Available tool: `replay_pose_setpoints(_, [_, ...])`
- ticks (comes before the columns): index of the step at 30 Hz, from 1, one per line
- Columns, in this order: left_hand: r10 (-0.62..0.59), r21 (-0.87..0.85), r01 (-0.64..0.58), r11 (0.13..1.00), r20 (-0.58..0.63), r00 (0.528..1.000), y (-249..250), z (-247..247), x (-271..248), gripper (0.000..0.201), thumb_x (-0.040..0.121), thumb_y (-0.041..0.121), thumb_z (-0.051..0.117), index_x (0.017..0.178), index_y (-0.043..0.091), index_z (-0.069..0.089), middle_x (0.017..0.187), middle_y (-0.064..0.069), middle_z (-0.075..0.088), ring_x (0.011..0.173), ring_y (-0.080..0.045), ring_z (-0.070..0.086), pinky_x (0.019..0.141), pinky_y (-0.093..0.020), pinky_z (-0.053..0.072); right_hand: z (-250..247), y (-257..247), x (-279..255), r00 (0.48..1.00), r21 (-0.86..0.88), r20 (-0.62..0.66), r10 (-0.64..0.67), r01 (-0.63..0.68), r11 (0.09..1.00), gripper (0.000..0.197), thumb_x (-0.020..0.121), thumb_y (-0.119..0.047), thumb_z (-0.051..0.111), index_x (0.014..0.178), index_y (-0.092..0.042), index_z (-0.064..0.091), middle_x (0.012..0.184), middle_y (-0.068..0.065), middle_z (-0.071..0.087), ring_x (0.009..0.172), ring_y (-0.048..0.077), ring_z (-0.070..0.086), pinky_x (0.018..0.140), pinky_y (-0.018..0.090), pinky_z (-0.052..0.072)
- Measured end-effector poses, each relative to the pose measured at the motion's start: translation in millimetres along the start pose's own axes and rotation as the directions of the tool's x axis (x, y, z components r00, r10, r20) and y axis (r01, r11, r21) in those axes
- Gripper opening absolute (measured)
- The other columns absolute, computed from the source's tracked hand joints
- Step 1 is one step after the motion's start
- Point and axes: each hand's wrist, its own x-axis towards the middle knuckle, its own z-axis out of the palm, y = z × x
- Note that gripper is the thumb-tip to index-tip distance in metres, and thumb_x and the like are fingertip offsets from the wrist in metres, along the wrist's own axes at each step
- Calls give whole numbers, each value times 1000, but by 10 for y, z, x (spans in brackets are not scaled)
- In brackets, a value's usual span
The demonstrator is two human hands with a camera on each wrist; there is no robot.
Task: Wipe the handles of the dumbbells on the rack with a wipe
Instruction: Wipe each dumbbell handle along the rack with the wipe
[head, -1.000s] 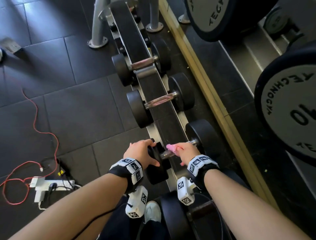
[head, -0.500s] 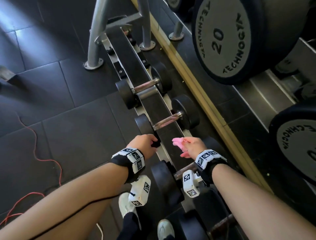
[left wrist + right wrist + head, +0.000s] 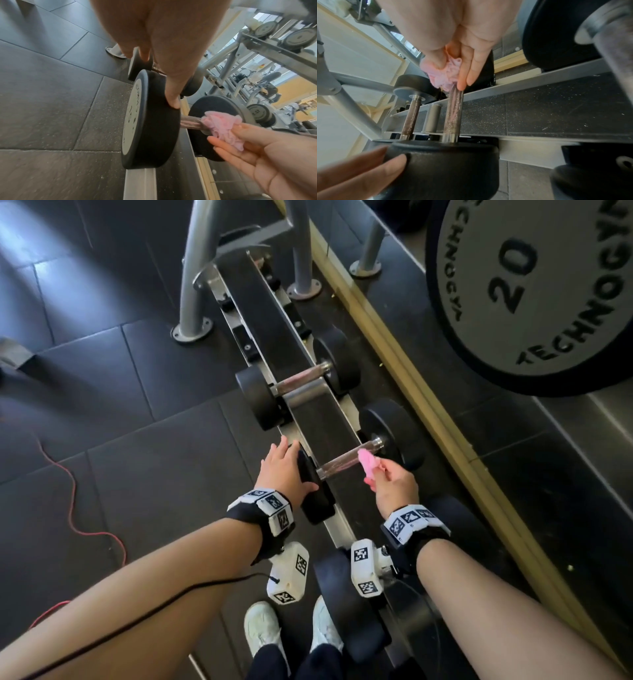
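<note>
Several black dumbbells lie across a low rack (image 3: pixel 260 313). On the left head (image 3: pixel 310 474) of the middle dumbbell rests my left hand (image 3: pixel 282 470), fingers fairly straight over it and thumb (image 3: pixel 173 97) on the rim. My right hand (image 3: pixel 394 484) pinches a crumpled pink wipe (image 3: pixel 368 465) between thumb and fingers. The wipe touches the right part of that dumbbell's chrome handle (image 3: pixel 337 464). In the wrist views the wipe (image 3: pixel 221 127) (image 3: pixel 443 75) sits against the handle (image 3: pixel 453 111) near the far head. The left fingers (image 3: pixel 373 169) lie on the near head (image 3: pixel 443 169).
A smaller dumbbell (image 3: pixel 301 381) sits farther along the rack and a bigger one (image 3: pixel 346 611) lies under my right wrist. A large "20" dumbbell head (image 3: pixel 531 296) hangs at upper right above a wooden ledge (image 3: pixel 411 381). A red cable (image 3: pixel 68 494) trails over the dark floor tiles at left.
Both hands have left the nearer dumbbell and moved forward to the one beyond it. The left hand now rests on its left head and the wipe has come onto its handle.
</note>
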Motion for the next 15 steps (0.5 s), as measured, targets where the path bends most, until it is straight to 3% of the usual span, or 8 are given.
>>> replay_pose_setpoints(2, [-34,33,32,999,57,998,17,-63,60,92,80,37,79,153,15,27,158,-9,31,145,-29,28,118,-45,26,5,-19,60,998,-69,5,-55,56,996,27,102,-40,48,99,-28,73,83,-8,71,86,16,68,71,25,49])
replay_pose_setpoints(4, [-70,36,68,997,67,995,31,-124,103,92,75,38,83,151,17,35,152,-8,43,139,-29,39,113,-41,35,47,-70,176,998,-155,-6,-68,66,986,28,102,-35,48,99,-25,74,85,-5,71,86,17,67,60,21,40])
replay_pose_setpoints(8, [-94,26,93,995,50,994,39,-162,111,89,71,36,86,147,20,42,147,-3,50,133,-26,48,106,-37,43,130,-152,398,989,-371,-8,-151,137,919,27,104,-28,46,112,-25,72,100,8,72,97,29,65,75,25,39])
replay_pose_setpoints(11, [-97,15,96,995,59,994,35,-173,100,91,72,37,85,149,22,39,151,0,45,136,-26,45,108,-38,41,145,-208,524,959,-514,26,-281,254,819,28,104,-33,44,120,-32,67,97,8,72,87,31,66,71,27,38])
replay_pose_setpoints(13, [-100,16,99,995,72,992,38,-189,108,90,72,36,85,148,22,39,152,0,44,136,-26,44,108,-38,41,160,-227,621,973,-597,103,-206,227,769,32,103,-45,39,121,-34,63,97,8,70,78,27,60,68,31,39])
replay_pose_setpoints(15, [-108,24,106,994,96,989,41,-200,113,92,73,36,85,150,22,37,154,0,41,138,-27,42,109,-39,40,170,-202,667,973,-693,224,-54,198,693,37,103,-44,36,131,-33,56,115,10,66,95,32,63,79,40,48])
